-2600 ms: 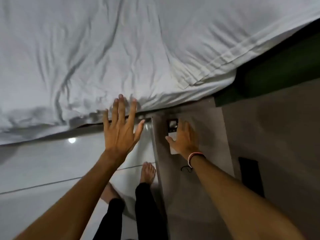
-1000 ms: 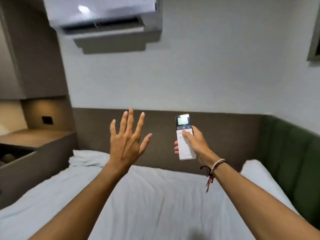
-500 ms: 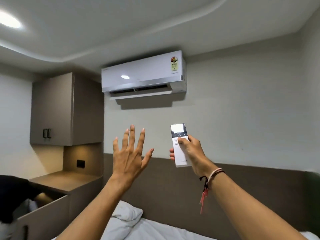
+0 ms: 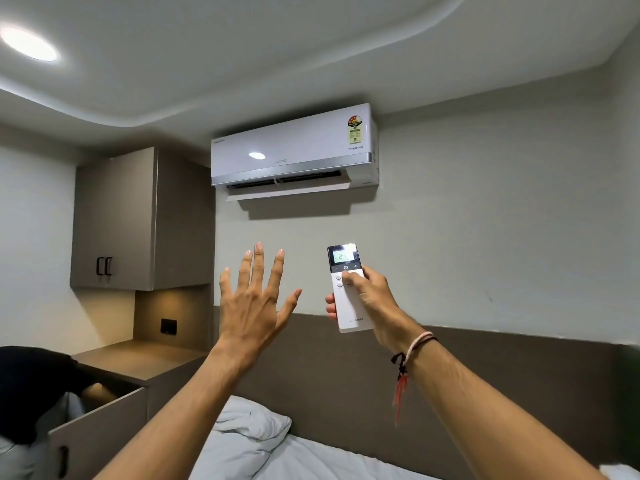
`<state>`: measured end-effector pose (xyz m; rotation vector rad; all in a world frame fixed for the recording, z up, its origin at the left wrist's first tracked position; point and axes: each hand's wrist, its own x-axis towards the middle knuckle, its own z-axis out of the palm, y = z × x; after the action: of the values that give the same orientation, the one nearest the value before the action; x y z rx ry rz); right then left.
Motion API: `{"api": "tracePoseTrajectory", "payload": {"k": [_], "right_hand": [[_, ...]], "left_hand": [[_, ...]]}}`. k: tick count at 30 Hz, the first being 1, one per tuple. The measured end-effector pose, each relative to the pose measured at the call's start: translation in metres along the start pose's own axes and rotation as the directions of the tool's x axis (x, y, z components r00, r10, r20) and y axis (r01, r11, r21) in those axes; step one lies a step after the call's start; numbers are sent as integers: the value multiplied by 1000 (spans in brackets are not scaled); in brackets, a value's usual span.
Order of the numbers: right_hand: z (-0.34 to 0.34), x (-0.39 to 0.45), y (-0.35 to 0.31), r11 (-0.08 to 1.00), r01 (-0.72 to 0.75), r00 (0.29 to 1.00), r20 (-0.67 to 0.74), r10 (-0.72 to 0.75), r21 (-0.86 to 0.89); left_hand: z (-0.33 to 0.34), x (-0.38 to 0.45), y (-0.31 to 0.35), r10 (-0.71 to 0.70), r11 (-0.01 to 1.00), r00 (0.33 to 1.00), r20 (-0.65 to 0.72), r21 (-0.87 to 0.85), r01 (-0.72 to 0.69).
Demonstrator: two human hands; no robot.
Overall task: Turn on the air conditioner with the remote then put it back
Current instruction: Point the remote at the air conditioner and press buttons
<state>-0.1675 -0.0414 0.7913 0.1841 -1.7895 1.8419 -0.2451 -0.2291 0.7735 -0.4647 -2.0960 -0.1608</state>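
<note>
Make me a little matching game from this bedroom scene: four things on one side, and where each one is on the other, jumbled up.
Things:
1. remote
2. air conditioner
3. pillow
4. cupboard

Places:
A. on the bed, at the headboard
B. high on the wall, just under the ceiling
C. held in the right hand
D. on the wall, left of the air conditioner

Pairs: 1-C, 2-B, 3-A, 4-D

1. A round ceiling light (image 4: 29, 44) is glowing at the frame's upper left, overexposing slightly.
2. The air conditioner (image 4: 294, 150) is casting a soft shadow below.
3. Wide-angle distortion is bending the edges.
</note>
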Motion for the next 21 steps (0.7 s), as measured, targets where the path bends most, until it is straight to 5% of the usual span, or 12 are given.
{"api": "tracePoseTrajectory", "payload": {"k": [15, 21], "right_hand": [[3, -6, 1, 995, 5, 1000, -9, -6, -97], [10, -8, 0, 1000, -2, 1000, -6, 2, -9]], "left_hand": [[3, -10, -7, 6, 1000, 999, 33, -20, -5], [6, -12, -11, 9, 1000, 1000, 26, -11, -9]]}}
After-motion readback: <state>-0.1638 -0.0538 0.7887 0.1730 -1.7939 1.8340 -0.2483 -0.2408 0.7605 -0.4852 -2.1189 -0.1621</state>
